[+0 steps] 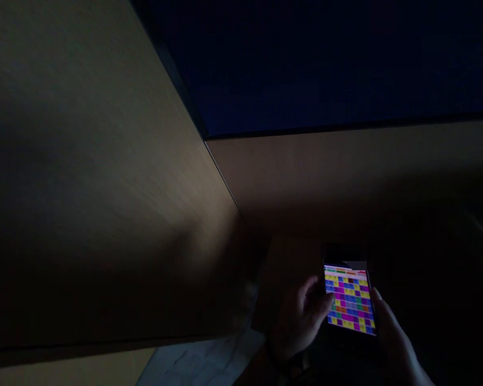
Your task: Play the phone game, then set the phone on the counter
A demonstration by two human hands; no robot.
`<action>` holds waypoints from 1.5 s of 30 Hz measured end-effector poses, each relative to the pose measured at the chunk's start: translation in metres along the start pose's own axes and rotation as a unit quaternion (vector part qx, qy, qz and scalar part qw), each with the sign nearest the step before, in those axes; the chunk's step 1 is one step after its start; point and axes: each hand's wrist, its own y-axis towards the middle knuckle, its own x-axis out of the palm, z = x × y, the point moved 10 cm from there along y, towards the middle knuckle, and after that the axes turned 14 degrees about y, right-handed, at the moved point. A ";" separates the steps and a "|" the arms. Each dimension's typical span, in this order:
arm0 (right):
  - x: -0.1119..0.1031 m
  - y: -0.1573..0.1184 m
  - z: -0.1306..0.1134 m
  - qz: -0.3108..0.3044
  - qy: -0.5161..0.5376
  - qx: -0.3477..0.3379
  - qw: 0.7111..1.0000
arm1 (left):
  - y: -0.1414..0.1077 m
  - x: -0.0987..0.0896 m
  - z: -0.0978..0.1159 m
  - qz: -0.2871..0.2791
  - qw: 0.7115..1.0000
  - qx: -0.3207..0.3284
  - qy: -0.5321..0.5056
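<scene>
A phone glows in the dark at the lower right, its screen filled with a grid of yellow, blue, magenta and green tiles. My left hand grips the phone's left edge, thumb resting near the screen. My right hand holds its right edge from below, fingers curled along the side. Both hands are dim and only partly lit by the screen.
A large wooden panel fills the left, meeting another wooden surface at a corner. A dark blue area lies above. A pale sheet or cloth shows at the bottom. The room is very dark.
</scene>
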 end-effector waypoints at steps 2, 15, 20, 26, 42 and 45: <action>0.001 0.007 -0.003 -0.010 -0.011 -0.024 1.000 | 0.000 -0.001 0.003 0.016 1.000 0.002 0.010; 0.033 0.026 -0.012 -0.096 -0.008 0.025 0.995 | -0.007 -0.011 0.012 0.143 0.986 -0.054 0.067; 0.044 0.018 -0.023 -0.161 -0.031 -0.017 0.986 | -0.005 -0.011 0.004 0.147 0.983 -0.070 0.087; 0.032 0.030 -0.004 -0.172 -0.062 0.035 0.983 | -0.006 -0.008 0.005 0.119 0.983 -0.080 0.119; 0.039 0.030 -0.003 -0.197 -0.078 0.069 0.975 | -0.004 -0.006 0.004 0.090 0.993 -0.075 0.032; 0.035 0.038 0.013 -0.182 -0.089 0.142 0.969 | -0.005 -0.011 -0.001 0.112 0.989 -0.084 0.039</action>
